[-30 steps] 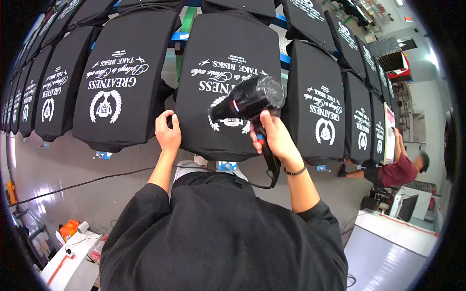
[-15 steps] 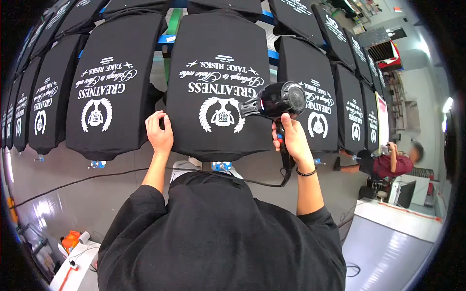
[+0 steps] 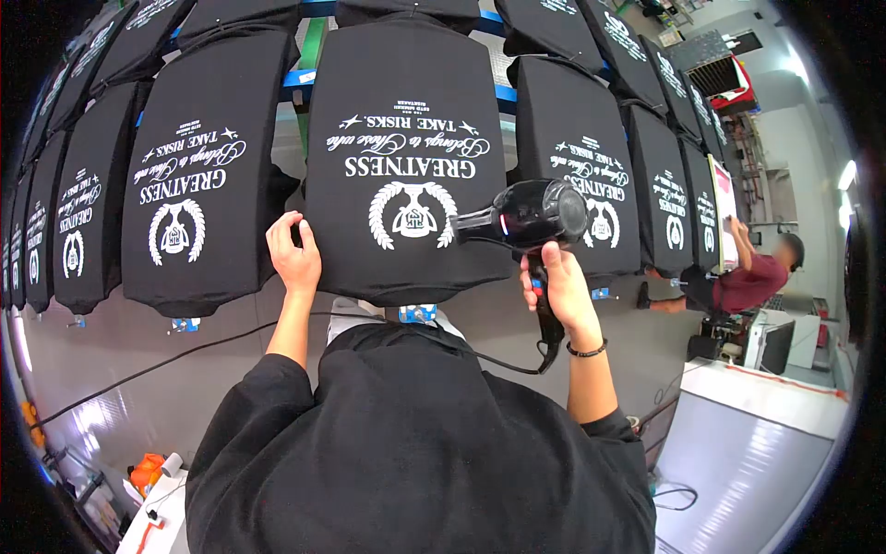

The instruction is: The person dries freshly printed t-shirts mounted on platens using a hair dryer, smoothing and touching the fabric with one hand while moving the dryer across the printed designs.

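My right hand [image 3: 561, 288] is wrapped round the dryer [image 3: 535, 214], its nozzle [image 3: 476, 224] just right of the wreath [image 3: 411, 216] on the middle shirt [image 3: 403, 152]; my left hand [image 3: 294, 256], fingers loosely curled and apart, sits at that shirt's left edge.

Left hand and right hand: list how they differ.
The right hand grips the black hair dryer; the left hand shows no tool, its fingers loosely curled by the middle shirt's edge. A dark bracelet circles the right hand's wrist; the left hand's wrist is bare. Both are ungloved.
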Demonstrator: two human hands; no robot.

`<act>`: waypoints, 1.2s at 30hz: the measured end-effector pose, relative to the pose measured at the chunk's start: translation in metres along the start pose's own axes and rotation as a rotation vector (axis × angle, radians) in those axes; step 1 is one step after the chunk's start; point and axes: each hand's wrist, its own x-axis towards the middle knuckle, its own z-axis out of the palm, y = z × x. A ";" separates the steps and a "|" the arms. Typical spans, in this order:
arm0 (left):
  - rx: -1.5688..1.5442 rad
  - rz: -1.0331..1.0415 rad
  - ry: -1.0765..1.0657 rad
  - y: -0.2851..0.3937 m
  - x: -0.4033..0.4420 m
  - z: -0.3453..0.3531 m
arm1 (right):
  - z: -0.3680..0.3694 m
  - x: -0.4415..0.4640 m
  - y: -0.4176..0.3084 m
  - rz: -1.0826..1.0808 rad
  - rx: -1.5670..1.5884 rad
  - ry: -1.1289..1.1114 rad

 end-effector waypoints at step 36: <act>-0.029 -0.091 -0.007 0.007 -0.001 0.014 | 0.017 0.047 -0.025 -0.045 -0.108 0.037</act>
